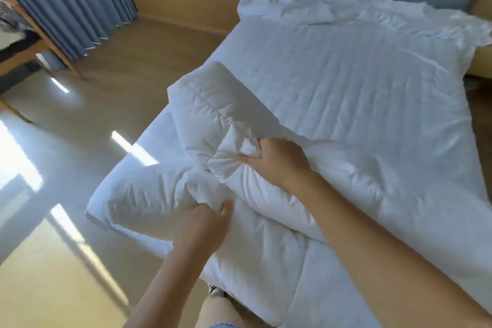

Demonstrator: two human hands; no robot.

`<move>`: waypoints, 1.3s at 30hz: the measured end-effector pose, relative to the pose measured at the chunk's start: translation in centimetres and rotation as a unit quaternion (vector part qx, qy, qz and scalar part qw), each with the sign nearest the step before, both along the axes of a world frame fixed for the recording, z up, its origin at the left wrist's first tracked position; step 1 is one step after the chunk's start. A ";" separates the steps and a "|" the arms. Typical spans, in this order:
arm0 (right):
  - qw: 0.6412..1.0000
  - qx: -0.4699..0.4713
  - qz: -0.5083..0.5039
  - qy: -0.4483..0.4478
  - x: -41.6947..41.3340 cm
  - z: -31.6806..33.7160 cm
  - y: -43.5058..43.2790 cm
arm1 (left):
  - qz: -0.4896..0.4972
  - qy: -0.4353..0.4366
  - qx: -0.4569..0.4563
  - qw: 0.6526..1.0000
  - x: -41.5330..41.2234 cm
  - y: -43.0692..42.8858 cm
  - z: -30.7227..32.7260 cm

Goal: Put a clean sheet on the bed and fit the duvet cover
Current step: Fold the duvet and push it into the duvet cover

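I hold the puffy white quilted duvet [213,104] bunched at the near corner of the wide white bed [133,157]. My left hand [205,221] and right hand [277,162] each clutch a gathered fold, probably to feed that corner into its cover.

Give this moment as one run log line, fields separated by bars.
left hand grips duvet fold | right hand grips bunched duvet | duvet lies rumpled on bed

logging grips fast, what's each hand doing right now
left hand: gripping a bunch of the white duvet
right hand: gripping a bunched fold of the duvet
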State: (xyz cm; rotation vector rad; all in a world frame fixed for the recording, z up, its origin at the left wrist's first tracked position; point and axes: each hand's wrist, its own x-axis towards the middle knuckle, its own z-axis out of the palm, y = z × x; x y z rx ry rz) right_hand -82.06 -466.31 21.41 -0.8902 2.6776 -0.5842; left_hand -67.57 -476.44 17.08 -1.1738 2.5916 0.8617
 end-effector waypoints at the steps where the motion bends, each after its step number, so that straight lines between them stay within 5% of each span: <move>1: 1.000 -0.006 -0.017 0.005 -0.5 -0.4 -1.1 | -0.042 -0.045 -0.028 0.998 -0.8 -1.7 0.3; 3: 0.999 -0.009 -0.041 0.022 -1.6 0.0 -2.5 | -0.119 -0.083 -0.094 0.985 -2.1 -4.1 1.2; 6: 0.992 -0.002 -0.089 0.092 -2.7 1.7 -1.8 | -0.254 -0.020 -0.195 0.947 -3.7 -5.9 3.6; 8: 0.981 0.010 -0.118 0.151 -2.9 1.9 -0.2 | -0.353 0.137 -0.237 0.895 -5.2 -7.2 4.1; 10: 0.974 0.045 -0.142 0.168 -2.8 1.9 1.5 | -0.442 0.308 -0.254 0.804 -7.3 -8.0 3.5; 13: 0.972 0.052 -0.170 0.152 -3.3 2.1 3.0 | -0.540 0.280 -0.300 0.735 -13.4 -8.0 3.1; 16: 0.976 0.024 -0.161 0.147 -4.7 2.0 3.8 | -0.580 0.228 -0.308 0.719 -19.3 -7.0 3.5; 23: 0.963 0.141 -0.199 0.117 -9.7 -2.5 11.1 | -0.553 0.220 -0.284 0.752 -28.7 -6.8 -0.2; 27: 0.949 0.087 -0.258 0.159 -14.3 -7.9 13.6 | -0.438 0.239 -0.256 0.828 -34.8 -5.7 -4.9; 30: 0.944 0.062 -0.313 0.078 -17.8 -13.0 14.8 | -0.324 0.158 -0.162 0.918 -37.5 -5.4 -10.1; 32: 0.913 0.067 -0.401 0.011 -18.2 -17.3 16.6 | -0.234 0.097 -0.105 0.962 -37.5 -6.8 -14.1; 36: 0.833 0.029 -0.549 -0.058 -16.5 -23.8 20.2 | -0.206 0.066 -0.114 0.970 -39.5 -9.3 -19.4; 39: 0.809 -0.066 -0.562 -0.161 -17.1 -26.5 20.9 | -0.209 0.030 -0.022 0.977 -41.6 -9.5 -20.8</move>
